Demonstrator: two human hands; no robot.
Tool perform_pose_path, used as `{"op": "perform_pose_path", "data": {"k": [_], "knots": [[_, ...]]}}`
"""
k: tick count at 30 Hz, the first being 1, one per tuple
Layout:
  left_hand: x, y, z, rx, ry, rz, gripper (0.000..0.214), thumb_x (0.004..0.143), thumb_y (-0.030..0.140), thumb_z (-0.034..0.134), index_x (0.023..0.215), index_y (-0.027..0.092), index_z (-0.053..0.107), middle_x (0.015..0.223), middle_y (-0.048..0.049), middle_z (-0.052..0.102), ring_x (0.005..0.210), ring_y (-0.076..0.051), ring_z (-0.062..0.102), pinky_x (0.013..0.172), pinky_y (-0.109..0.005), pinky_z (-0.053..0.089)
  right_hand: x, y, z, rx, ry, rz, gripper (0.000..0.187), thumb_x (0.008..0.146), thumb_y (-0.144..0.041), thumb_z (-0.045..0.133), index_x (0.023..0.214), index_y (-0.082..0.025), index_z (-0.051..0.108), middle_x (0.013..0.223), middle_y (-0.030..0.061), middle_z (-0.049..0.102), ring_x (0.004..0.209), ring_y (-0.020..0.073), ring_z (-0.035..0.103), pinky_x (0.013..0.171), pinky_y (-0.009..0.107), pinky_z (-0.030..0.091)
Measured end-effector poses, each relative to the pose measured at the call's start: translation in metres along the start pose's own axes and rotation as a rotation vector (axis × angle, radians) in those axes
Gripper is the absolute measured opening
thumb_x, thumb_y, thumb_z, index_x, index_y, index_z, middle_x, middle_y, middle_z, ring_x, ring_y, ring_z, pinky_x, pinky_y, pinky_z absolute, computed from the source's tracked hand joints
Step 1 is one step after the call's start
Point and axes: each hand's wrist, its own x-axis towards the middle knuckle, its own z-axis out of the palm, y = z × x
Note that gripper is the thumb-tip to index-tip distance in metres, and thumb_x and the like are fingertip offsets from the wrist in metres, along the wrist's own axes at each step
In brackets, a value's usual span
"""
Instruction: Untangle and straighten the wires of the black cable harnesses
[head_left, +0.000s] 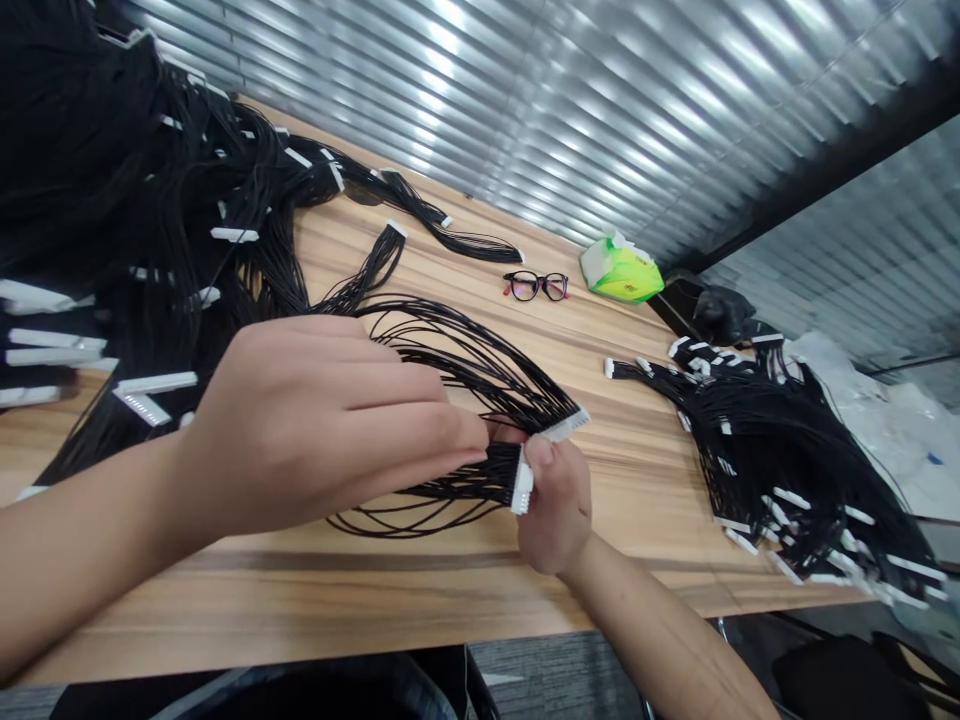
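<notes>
A black wire harness loops above the wooden table between my hands, with white connectors at its ends. My right hand is closed around the connector end, its thumb pressing beside one white connector. Another white connector points up and to the right, just above that thumb. My left hand reaches across from the left, fingers together and bent over the black wires near the connectors. Its fingertips are partly hidden behind the wires, but they appear to pinch the strands.
A large heap of black wire harnesses fills the table's left. Another pile lies at the right edge. Eyeglasses and a green tissue pack rest at the back, before a corrugated metal wall. The wooden table's front edge is near me.
</notes>
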Motion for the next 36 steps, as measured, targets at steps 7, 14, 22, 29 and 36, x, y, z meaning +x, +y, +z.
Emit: {"op": "perform_pose_path", "data": {"k": [7, 14, 22, 29, 36], "knots": [[-0.003, 0.004, 0.001, -0.096, -0.054, 0.003, 0.005, 0.097, 0.025, 0.06, 0.094, 0.023, 0.064, 0.071, 0.0081, 0.069, 0.063, -0.009, 0.059, 0.059, -0.029, 0.037, -0.004, 0.006, 0.001, -0.097, 0.012, -0.107, 0.043, 0.1, -0.052, 0.035, 0.092, -0.027, 0.069, 0.087, 0.0085, 0.071, 0.09, 0.0272, 0.069, 0.084, 0.04, 0.057], [-0.01, 0.005, 0.003, -0.018, -0.04, 0.049, 0.018, 0.097, 0.017, 0.056, 0.109, 0.023, 0.067, 0.073, 0.0086, 0.067, 0.065, -0.009, 0.054, 0.061, -0.03, 0.033, -0.001, 0.01, -0.002, -0.121, 0.017, -0.186, 0.04, 0.101, -0.045, 0.037, 0.103, -0.025, 0.07, 0.089, 0.0082, 0.071, 0.087, 0.0256, 0.07, 0.087, 0.041, 0.058], [-0.006, 0.008, 0.008, -0.244, -0.172, -0.316, 0.012, 0.097, 0.034, 0.059, 0.094, 0.033, 0.07, 0.07, 0.0148, 0.071, 0.058, -0.005, 0.061, 0.058, -0.022, 0.038, 0.006, 0.004, 0.0, -0.389, 0.046, -0.362, 0.029, 0.101, -0.036, 0.038, 0.091, -0.024, 0.063, 0.075, 0.0041, 0.062, 0.069, 0.0216, 0.061, 0.071, 0.038, 0.052], [-0.007, 0.01, 0.012, -0.25, -0.266, -0.37, 0.012, 0.097, 0.031, 0.056, 0.09, 0.028, 0.066, 0.068, 0.0123, 0.069, 0.048, -0.006, 0.052, 0.052, -0.023, 0.03, 0.011, 0.004, -0.002, -0.458, 0.024, -0.444, 0.022, 0.1, -0.028, 0.04, 0.091, -0.024, 0.06, 0.076, 0.0024, 0.063, 0.069, 0.0202, 0.06, 0.066, 0.035, 0.047], [-0.012, 0.005, 0.009, -0.23, -0.164, -0.281, 0.012, 0.098, 0.035, 0.058, 0.098, 0.032, 0.07, 0.079, 0.0126, 0.074, 0.066, -0.006, 0.065, 0.064, -0.021, 0.04, 0.011, 0.005, -0.003, -0.455, 0.041, -0.445, 0.021, 0.1, -0.028, 0.04, 0.094, -0.024, 0.059, 0.078, 0.0022, 0.064, 0.071, 0.0202, 0.061, 0.067, 0.035, 0.048]]}}
